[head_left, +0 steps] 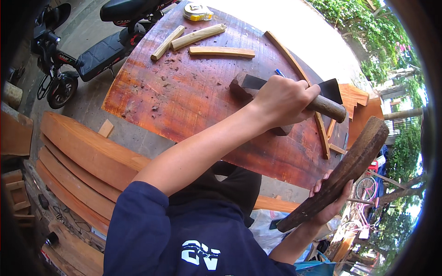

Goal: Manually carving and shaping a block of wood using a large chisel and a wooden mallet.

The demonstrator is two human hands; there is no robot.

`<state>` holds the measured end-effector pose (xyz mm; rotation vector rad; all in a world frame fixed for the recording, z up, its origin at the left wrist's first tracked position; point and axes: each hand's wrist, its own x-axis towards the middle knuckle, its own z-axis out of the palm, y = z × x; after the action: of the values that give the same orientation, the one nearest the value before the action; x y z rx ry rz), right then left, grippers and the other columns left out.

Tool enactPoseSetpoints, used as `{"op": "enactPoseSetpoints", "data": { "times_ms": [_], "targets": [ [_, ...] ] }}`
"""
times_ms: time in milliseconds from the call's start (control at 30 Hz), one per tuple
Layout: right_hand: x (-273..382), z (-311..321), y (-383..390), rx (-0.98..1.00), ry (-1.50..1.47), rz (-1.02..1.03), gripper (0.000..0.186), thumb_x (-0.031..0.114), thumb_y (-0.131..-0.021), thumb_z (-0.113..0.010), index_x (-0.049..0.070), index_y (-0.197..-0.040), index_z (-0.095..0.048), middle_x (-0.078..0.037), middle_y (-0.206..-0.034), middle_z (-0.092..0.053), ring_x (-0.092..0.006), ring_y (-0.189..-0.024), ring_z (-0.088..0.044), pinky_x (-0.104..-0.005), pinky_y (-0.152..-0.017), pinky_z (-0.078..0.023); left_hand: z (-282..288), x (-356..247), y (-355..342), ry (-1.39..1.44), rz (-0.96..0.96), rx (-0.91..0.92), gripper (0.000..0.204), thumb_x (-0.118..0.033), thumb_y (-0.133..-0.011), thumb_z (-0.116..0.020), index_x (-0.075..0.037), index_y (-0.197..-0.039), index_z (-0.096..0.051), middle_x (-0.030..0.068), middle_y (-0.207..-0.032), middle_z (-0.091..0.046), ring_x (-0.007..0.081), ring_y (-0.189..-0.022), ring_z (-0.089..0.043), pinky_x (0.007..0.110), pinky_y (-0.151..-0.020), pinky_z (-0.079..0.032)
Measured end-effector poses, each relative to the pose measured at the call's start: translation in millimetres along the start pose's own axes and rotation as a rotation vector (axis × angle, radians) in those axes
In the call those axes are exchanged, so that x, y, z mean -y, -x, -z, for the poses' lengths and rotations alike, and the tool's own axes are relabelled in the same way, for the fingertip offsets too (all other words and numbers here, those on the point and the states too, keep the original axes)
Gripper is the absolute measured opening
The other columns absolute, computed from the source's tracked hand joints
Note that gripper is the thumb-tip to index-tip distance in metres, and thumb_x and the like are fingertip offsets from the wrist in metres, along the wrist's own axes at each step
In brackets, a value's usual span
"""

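Across the middle spreads a wide reddish-brown wooden tabletop [184, 99], its surface strewn with dark chips toward the left edge. Beyond that edge stands a black electric scooter [99, 53]; nearer the person, off the left corner, lie thick planks [92, 142]. By the near right corner, the right hand [334, 209] holds a dark length of wood [347, 168] at a slant, fingers partly open and curved around its lower half. Over the middle of the surface, the left hand [281, 96] is closed around a wooden-handled tool [329, 109], the rounded handle end pointing right. A long strip [294, 64] lies beyond it; three short sticks [222, 52] and a tape measure [198, 14] lie by the far left corner.
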<state>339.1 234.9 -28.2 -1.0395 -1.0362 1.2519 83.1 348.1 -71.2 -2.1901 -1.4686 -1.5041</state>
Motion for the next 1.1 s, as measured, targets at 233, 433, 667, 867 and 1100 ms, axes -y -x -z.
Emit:
{"op": "enactPoseSetpoints", "data": {
  "times_ms": [233,433,667,867,1100],
  "targets": [
    [-7,1,1,-0.002,0.008,-0.017,0.052,0.052,-0.110,-0.037,0.003,-0.119,-0.050,-0.012,-0.097,-0.055,-0.0161,-0.062,-0.058,-0.0253,-0.045,-0.050,4,2,4,-0.033,0.038,-0.001,0.031,-0.033,-0.079,-0.081,-0.013,-0.094,-0.064,0.0039,-0.071,-0.065,0.0241,-0.060,-0.069,0.038,-0.051,-0.054],
    [-10,-3,0,0.004,0.017,0.023,0.050,0.051,-0.110,-0.036,0.003,-0.120,-0.049,-0.013,-0.098,-0.054,-0.0155,-0.062,-0.057,-0.0245,-0.045,-0.050,5,-1,9,-0.034,-0.040,0.015,0.033,-0.037,-0.079,-0.081,-0.014,-0.094,-0.064,0.0029,-0.071,-0.063,0.0233,-0.060,-0.070,0.036,-0.051,-0.054],
    [-17,0,2,-0.005,0.031,-0.013,0.050,0.051,-0.109,-0.038,0.004,-0.121,-0.048,-0.013,-0.098,-0.055,-0.0157,-0.064,-0.058,-0.0255,-0.047,-0.051,-2,-5,14,-0.049,-0.119,0.038,0.032,-0.039,-0.080,-0.079,-0.014,-0.093,-0.064,0.0025,-0.073,-0.061,0.0215,-0.061,-0.070,0.036,-0.053,-0.054],
    [-23,4,6,-0.010,0.018,-0.035,0.050,0.051,-0.109,-0.039,0.004,-0.122,-0.048,-0.013,-0.098,-0.055,-0.0165,-0.065,-0.059,-0.0266,-0.049,-0.052,-3,-4,13,-0.053,-0.138,-0.054,0.035,-0.038,-0.076,-0.082,-0.014,-0.092,-0.063,0.0008,-0.074,-0.061,0.0193,-0.066,-0.068,0.033,-0.058,-0.055],
    [-33,2,16,-0.008,0.015,-0.017,0.048,0.048,-0.110,-0.039,0.003,-0.122,-0.047,-0.012,-0.099,-0.054,-0.0155,-0.065,-0.058,-0.0256,-0.048,-0.052,2,-6,14,-0.013,-0.141,-0.066,0.041,-0.040,-0.071,-0.084,-0.013,-0.089,-0.060,0.0006,-0.073,-0.058,0.0179,-0.064,-0.065,0.033,-0.056,-0.053]
  ]
}}
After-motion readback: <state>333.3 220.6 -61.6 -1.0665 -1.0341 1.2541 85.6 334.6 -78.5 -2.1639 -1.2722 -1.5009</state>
